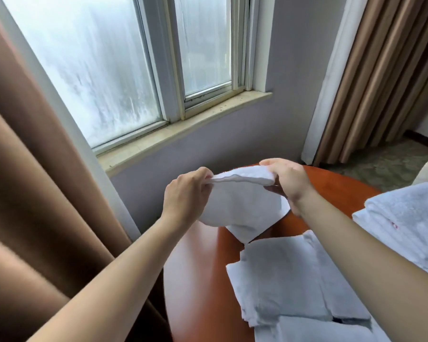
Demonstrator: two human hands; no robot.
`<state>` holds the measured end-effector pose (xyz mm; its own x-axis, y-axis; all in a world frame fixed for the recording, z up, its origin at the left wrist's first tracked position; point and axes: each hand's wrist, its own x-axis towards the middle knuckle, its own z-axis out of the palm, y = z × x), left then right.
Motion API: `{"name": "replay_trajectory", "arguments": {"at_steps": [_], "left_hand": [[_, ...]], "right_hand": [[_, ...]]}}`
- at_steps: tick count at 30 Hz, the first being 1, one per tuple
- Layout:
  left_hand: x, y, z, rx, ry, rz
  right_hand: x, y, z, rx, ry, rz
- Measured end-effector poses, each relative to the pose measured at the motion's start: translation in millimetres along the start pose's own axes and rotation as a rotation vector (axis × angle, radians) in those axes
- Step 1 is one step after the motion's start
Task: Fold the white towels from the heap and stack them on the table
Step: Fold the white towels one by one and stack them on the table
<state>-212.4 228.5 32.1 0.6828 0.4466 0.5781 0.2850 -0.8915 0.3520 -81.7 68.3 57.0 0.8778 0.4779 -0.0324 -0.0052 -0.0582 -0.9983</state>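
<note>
I hold a white towel (242,203) in the air above the far side of a round orange-brown table (195,280). My left hand (185,196) pinches its upper left edge and my right hand (288,181) grips its upper right edge, so the cloth hangs doubled between them with its lower corner close to the tabletop. Flat white towels (287,277) lie overlapping on the near part of the table. A thicker heap of white towels (408,218) lies to the right.
A brown curtain (35,193) hangs close on the left, touching the table's side. Behind the table are a grey wall, a stone window sill (183,129) and a fogged window. Another curtain (381,70) and carpeted floor are at the right.
</note>
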Motion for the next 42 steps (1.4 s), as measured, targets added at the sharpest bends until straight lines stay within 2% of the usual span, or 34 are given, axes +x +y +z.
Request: {"name": "replay_trajectory", "arguments": {"at_steps": [2,3,6,8,9,11,13,14,16,19,23,27,31,34,37,39,42], "left_hand": [[6,-7,-11,0.049,-0.083,-0.07],[7,-9,-15,0.054,-0.088,-0.074],[11,-18,-21,-0.036,0.004,-0.056],[18,-27,-17,-0.184,-0.03,-0.078],[20,-33,-15,-0.294,-0.132,-0.072],[25,-45,-12,-0.498,-0.479,-0.068],[30,-59,-2,-0.56,-0.806,-0.053],[35,-66,6,-0.565,-0.909,-0.057],[48,-78,26,-0.606,-0.997,-0.075],[76,-93,57,-0.661,-0.95,-0.132],[104,-110,104,-0.729,-0.768,-0.306],[126,-110,161,-0.736,-0.598,-0.453],[150,-107,225,-0.786,-0.581,-0.553],[159,-111,268,-0.751,-0.584,-0.567],[150,-121,295,-0.599,-0.65,-0.6],[136,-129,302,-0.545,-0.722,-0.757],[117,-137,302,-0.498,-0.864,-0.903]], "right_hand": [[-1,-5,-1,0.089,-0.091,0.01],[-2,-7,0,0.056,-0.142,-0.017],[4,-5,3,-0.202,-0.12,-0.172],[14,-2,0,-0.409,-0.095,-0.193],[15,-1,-3,-0.545,-0.134,-0.154],[21,3,-14,-0.771,-0.343,-0.026],[24,11,-22,-0.705,-0.619,0.183],[29,17,-23,-0.625,-0.731,0.278],[42,31,-23,-0.51,-0.78,0.381],[72,47,-17,-0.375,-0.61,0.472],[111,68,-6,-0.171,-0.305,0.443],[163,105,5,-0.15,-0.001,0.393],[215,151,0,-0.156,0.264,0.425],[243,183,-6,-0.152,0.369,0.463],[253,211,-7,-0.324,0.422,0.533],[249,225,-7,-0.371,0.406,0.673],[238,225,-9,-0.24,0.326,0.783]]}}
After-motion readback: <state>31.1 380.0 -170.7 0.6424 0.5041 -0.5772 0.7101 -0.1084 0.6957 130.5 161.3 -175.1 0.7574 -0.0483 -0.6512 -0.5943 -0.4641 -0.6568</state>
